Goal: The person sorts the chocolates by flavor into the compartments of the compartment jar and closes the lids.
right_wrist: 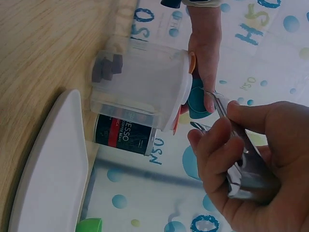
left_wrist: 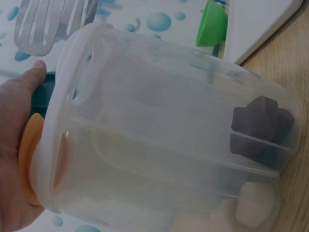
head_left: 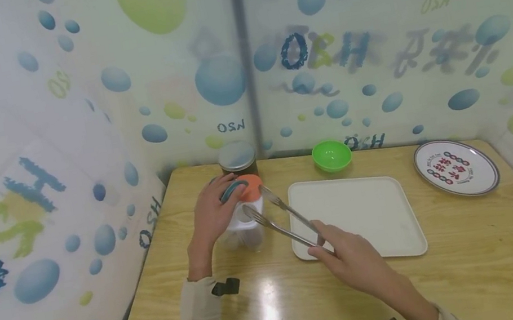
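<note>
A clear plastic container (head_left: 242, 240) with a white top stands at the table's left. My left hand (head_left: 213, 213) reaches over its top and holds a raised teal flap lid (right_wrist: 197, 99) between thumb and fingers. An orange flap lid (head_left: 251, 188) lies beside it. Through the wall in the left wrist view, dark lumpy pieces (left_wrist: 263, 125) and pale rounded pieces (left_wrist: 256, 203) show at the bottom. Metal tongs (head_left: 281, 228) are gripped in my right hand (head_left: 356, 259), their arms spread and nothing between them. The slotted tips hover near the container's top opening.
A dark coffee can (right_wrist: 123, 135) stands behind the container. Right of it lies a white tray (head_left: 354, 217), with a green bowl (head_left: 332, 156) behind. A printed plate (head_left: 457, 168) sits at the far right. Patterned panels (head_left: 213, 150) enclose the table.
</note>
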A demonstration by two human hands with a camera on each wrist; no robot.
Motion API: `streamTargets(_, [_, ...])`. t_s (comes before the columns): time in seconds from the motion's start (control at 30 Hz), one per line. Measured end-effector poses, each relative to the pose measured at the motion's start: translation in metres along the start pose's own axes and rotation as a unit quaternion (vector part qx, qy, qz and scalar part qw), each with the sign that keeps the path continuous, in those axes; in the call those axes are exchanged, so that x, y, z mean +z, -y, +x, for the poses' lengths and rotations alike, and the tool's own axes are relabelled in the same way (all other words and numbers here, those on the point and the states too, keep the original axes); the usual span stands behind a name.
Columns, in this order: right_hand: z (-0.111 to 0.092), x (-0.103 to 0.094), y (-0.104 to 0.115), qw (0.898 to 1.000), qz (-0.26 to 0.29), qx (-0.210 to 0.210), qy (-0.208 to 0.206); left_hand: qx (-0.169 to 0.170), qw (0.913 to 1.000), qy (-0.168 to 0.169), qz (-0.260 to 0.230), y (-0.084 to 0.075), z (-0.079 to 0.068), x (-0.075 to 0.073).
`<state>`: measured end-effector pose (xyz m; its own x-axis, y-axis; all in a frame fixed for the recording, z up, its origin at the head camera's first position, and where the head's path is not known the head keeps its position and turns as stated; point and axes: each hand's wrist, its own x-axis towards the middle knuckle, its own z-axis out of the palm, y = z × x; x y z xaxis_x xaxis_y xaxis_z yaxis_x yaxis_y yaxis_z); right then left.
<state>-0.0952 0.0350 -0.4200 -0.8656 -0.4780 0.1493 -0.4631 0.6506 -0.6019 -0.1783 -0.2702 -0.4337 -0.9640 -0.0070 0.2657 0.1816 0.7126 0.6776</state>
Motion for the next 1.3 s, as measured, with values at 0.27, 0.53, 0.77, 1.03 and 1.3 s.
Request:
streamTargets(0.27, [-0.007, -0.002, -0.012, 0.999, 0.007, 0.047, -0.015, 0.002, 1.0, 0.004, 0.001, 0.0, 0.0, 0.0])
streamTargets(0.53, [-0.019, -0.001, -0.037, 0.996, 0.008, 0.082, -0.023, 0.002, 1.0, 0.004, 0.0, -0.002, -0.001, -0.001])
streamTargets(0.77, [-0.037, -0.006, -0.071, 0.992, 0.004, 0.112, -0.06, 0.006, 1.0, 0.002, 0.002, -0.003, -0.002, -0.001])
streamTargets(1.03, [-0.057, -0.017, -0.106, 0.986, 0.021, 0.145, -0.082, 0.016, 0.9999, -0.001, 0.0, -0.002, -0.001, -0.002])
streamTargets(1.3, [-0.085, -0.045, -0.144, 0.973, -0.003, 0.219, -0.068, 0.032, 0.9994, -0.006, -0.009, -0.002, -0.002, -0.001])
